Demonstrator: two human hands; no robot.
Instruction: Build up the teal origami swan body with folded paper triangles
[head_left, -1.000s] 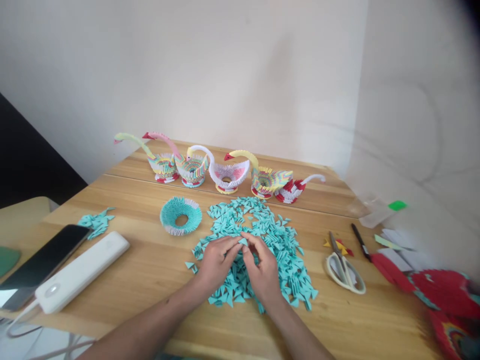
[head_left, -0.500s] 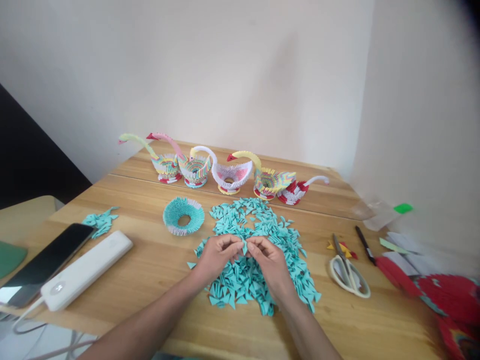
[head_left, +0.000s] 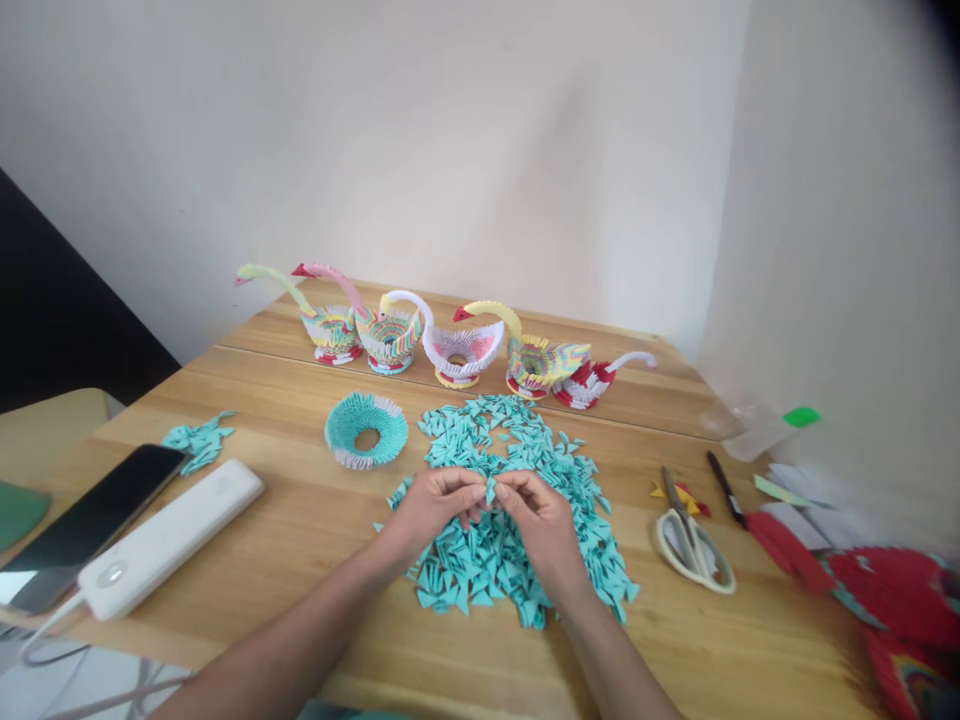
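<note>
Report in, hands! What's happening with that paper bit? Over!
Left grip and right grip: pinching one small folded turquoise paper piece. Piece held above loose heap of turquoise paper triangles. Nothing visible in the way.

Turquoise all through the loose heap of small folded-paper triangles (head_left: 466,572); turquoise again, partly lilac-edged, on the round folded-paper bowl (head_left: 346,426). Lilac, with pink inside and yellow at the foot, on the middle paper swan (head_left: 480,347). Yellow-necked, red-beaked and pastel-striped round the body, on the paper swan to its right (head_left: 556,362). Light brown, streaked with grain, across the wooden table (head_left: 300,500).
</note>
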